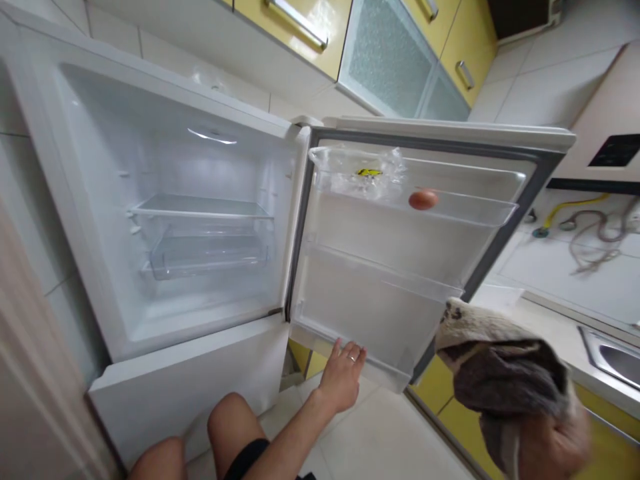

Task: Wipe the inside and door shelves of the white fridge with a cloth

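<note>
My left hand (pixel 344 377) has its fingers hooked over the front lip of the clear bottom door shelf (pixel 385 375); a ring is on one finger. My right hand (pixel 555 440), slightly blurred, is closed around a bunched brown and beige cloth (pixel 505 360), held beside the free edge of the open fridge door (pixel 380 267). In the clear top door shelf (pixel 465 208) lie a brown egg (pixel 423 199) and a crumpled clear plastic bag (pixel 370 175) with a yellow mark. A middle door shelf (pixel 390 272) holds nothing visible.
The fridge interior (pixel 210 167) on the left has a glass shelf (pixel 200 205) above a clear drawer (pixel 213 257). Yellow cabinets (pixel 295 27) hang overhead. At right are a sink (pixel 613 357), a counter and hoses (pixel 595 220) under a wall unit. My knees are below the fridge opening.
</note>
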Motion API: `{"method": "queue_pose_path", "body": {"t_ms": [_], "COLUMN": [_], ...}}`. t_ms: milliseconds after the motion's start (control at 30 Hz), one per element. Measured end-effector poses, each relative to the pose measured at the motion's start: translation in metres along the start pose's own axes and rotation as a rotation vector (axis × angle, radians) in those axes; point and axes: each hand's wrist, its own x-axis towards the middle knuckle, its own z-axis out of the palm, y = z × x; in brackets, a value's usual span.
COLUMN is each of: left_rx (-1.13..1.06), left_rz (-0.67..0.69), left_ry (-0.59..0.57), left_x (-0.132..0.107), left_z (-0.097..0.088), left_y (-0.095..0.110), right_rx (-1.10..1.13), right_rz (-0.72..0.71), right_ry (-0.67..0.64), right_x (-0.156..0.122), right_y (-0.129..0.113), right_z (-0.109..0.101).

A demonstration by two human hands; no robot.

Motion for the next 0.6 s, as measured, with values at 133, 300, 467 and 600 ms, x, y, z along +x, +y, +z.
{"method": "queue_pose_path", "body": {"t_ms": [133, 300, 467, 600], "left_rx": [-0.077, -0.130, -0.178, -0.249], "left_rz": [0.023, 0.098, 0.137, 0.170], "left_ry": [0.003, -0.022, -0.018, -0.003], "left_x": [0.006, 0.006, 0.009, 0.006], "left_z": [0.006, 0.017, 0.034, 0.032], "left_y": [-0.005, -0.023, -0.035, -0.038], "right_rx": [-0.047, -0.039, -0.043, -0.106], "right_rz": [0.122, 0.061, -0.090, -0.251], "right_ry": [0.067, -0.079, -0.200, -0.283], "right_x": [-0.002, -0.007, -0.003, 0.003], "right_y": [0.004, 0.025, 0.039, 0.040], "right_z": [0.020, 0.058, 0.105, 0.140]}}
